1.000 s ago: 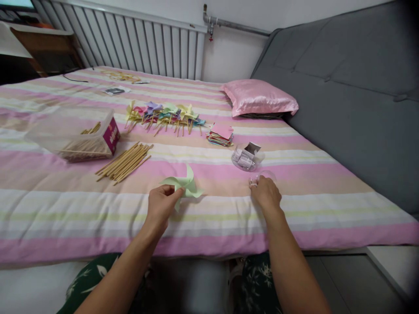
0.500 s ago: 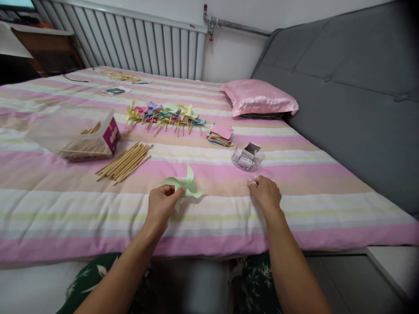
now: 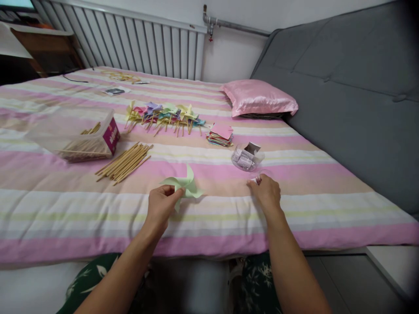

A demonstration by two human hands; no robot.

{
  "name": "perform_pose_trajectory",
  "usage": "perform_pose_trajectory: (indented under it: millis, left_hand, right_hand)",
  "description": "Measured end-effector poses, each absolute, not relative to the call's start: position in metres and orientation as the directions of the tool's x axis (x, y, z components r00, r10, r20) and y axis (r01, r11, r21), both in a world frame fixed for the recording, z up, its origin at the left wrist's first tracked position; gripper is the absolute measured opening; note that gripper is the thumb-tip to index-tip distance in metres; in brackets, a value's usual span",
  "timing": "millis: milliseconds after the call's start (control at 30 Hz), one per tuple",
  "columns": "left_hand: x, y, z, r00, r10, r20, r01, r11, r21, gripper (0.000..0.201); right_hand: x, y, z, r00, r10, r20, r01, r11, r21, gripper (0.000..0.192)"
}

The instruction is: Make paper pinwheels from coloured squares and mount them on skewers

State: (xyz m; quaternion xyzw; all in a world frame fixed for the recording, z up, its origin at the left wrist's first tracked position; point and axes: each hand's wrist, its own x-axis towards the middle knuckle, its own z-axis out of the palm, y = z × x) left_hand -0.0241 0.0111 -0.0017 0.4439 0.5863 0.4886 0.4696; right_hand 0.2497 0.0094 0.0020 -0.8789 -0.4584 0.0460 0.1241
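Note:
My left hand (image 3: 163, 198) pinches a pale green paper pinwheel (image 3: 187, 185) between thumb and fingers, low over the bed. To the right, my right hand (image 3: 266, 192) is closed, fingertips pressed together on a small whitish thing (image 3: 255, 179) too small to make out. A clear plastic rim (image 3: 269, 173) shows just behind that hand, mostly hidden by it. Beyond it stands a clear round container (image 3: 246, 159) with small white-and-purple packets inside. Left of the pinwheel lies a bundle of thin wooden sticks (image 3: 126, 163).
A clear plastic box (image 3: 70, 131) holding more sticks lies at the left. Several finished pinwheels (image 3: 166, 114) form a row farther back, beside a stack of coloured paper squares (image 3: 220, 134). A pink pillow (image 3: 262, 98) rests by the grey headboard (image 3: 353, 87). Striped cloth covers the bed (image 3: 209, 222).
My right fingers have shifted slightly at the clear rim, and a small whitish thing now shows more plainly at their tips. My left hand and the pinwheel have stayed in place.

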Motion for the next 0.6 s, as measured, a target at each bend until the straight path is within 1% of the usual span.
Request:
perform_pose_trajectory:
  millis: [200,400,500,600]
  left_hand:
    - [-0.0244,0.0116,-0.002,-0.16,0.98,-0.119,0.062,0.13,0.99,0.022]
    - [-0.0241,0.011,0.0002,-0.171,0.978,-0.121,0.065,0.134,0.989,0.023]
    - [-0.024,0.0108,0.0001,-0.171,0.979,-0.114,0.072,0.128,0.989,0.024]
    - [-0.0239,0.0112,-0.0011,-0.165,0.979,-0.118,0.071,0.131,0.989,0.023]
  right_hand:
    - [0.2506,0.0081,-0.0009,0.548,0.833,0.072,0.815,-0.512,-0.272,0.023]
    - [0.2477,0.0076,0.0015,0.523,0.851,0.049,0.825,-0.491,-0.28,0.021]
    - [0.2458,0.0076,0.003,0.545,0.837,0.047,0.812,-0.513,-0.277,0.021]
    - [0.2442,0.0074,0.0038,0.571,0.817,0.081,0.798,-0.53,-0.287,0.02]
